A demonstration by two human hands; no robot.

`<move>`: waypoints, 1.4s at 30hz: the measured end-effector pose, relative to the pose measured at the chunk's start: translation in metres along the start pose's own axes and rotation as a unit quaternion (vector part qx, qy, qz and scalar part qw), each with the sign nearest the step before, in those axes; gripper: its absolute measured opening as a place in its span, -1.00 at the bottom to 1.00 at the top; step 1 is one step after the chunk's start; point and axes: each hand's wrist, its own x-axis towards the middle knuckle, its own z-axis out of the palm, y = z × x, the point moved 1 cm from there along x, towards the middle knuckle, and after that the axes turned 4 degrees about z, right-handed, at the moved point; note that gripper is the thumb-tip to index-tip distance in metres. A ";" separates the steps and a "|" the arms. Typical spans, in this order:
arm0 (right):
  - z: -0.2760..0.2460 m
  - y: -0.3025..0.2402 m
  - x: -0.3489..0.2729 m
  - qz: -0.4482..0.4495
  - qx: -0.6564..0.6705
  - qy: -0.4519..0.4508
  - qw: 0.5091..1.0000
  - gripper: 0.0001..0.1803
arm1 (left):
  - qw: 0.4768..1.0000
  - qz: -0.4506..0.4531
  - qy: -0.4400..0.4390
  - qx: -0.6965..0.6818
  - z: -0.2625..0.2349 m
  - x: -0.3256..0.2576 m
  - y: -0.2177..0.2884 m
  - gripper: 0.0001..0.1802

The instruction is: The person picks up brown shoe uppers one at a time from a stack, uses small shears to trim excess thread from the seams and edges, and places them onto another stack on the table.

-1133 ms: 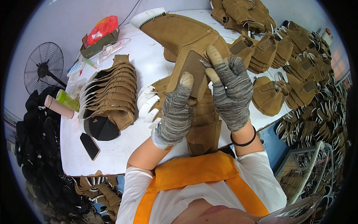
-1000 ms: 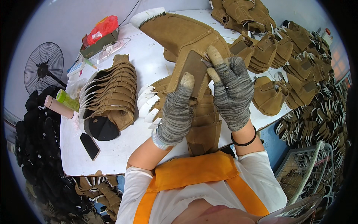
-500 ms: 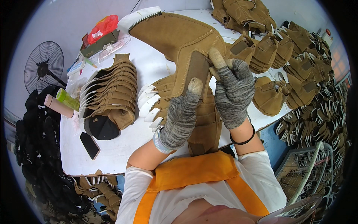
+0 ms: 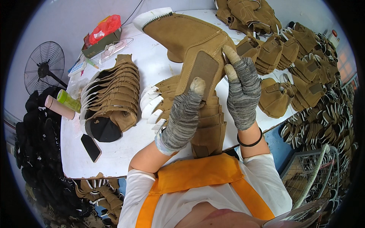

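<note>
A brown suede boot upper (image 4: 190,41) with a white, zigzag-stitched toe edge is raised over the white table, toe pointing far left. It has a darker rectangular panel on its shaft. My left hand (image 4: 182,117), in a grey knit glove with bare-looking pale fingertips, grips the lower shaft, thumb lying on the panel. My right hand (image 4: 243,95), gloved alike, closes at the upper's right edge, its fingertips on the bend by the seam. Beneath the raised piece lies a stack of similar brown uppers (image 4: 207,131), partly hidden by my left hand.
A row of nested uppers (image 4: 118,91) lies left on the table (image 4: 76,159), near a phone (image 4: 91,148), a pink bottle (image 4: 60,107) and a green tumbler (image 4: 68,100). Several uppers stand at right. A fan (image 4: 44,68) is far left; a wire cart (image 4: 310,174) stands lower right.
The boot upper has shifted slightly right and turned, so its panel shows more fully. My right hand has moved a little right, its fingers now at the edge rather than over the panel.
</note>
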 end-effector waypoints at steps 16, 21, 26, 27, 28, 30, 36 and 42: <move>-0.032 0.130 -0.077 0.229 -0.369 -0.229 0.871 -0.63 | 0.969 0.241 -0.001 -0.052 -0.050 0.028 0.003 -0.41; -0.032 0.151 -0.130 0.243 -0.385 -0.263 0.851 -0.62 | 0.941 0.140 0.005 -0.307 -0.044 0.024 0.021 -0.42; -0.029 0.142 -0.126 0.161 -0.402 -0.234 0.871 -0.65 | 0.896 0.346 0.085 0.265 -0.050 0.015 0.002 -0.39; -0.033 0.149 -0.123 0.205 -0.296 -0.211 0.909 -0.52 | 0.890 0.370 0.059 0.260 -0.048 0.015 -0.001 -0.42; -0.029 0.136 -0.105 0.264 -0.129 -0.171 0.940 -0.41 | 0.896 0.363 0.043 0.251 -0.042 0.015 0.001 -0.48; -0.022 0.100 -0.068 0.356 0.211 -0.083 0.906 -0.17 | 0.942 0.264 -0.013 0.208 -0.022 0.018 0.005 -0.58; -0.001 0.062 -0.029 0.390 0.575 0.008 0.719 0.11 | 0.878 0.290 -0.198 0.325 0.013 0.022 -0.025 -0.59; 0.005 0.044 -0.001 0.379 0.644 0.009 0.665 -0.21 | 0.700 0.315 -0.312 0.561 0.009 0.037 -0.019 -0.57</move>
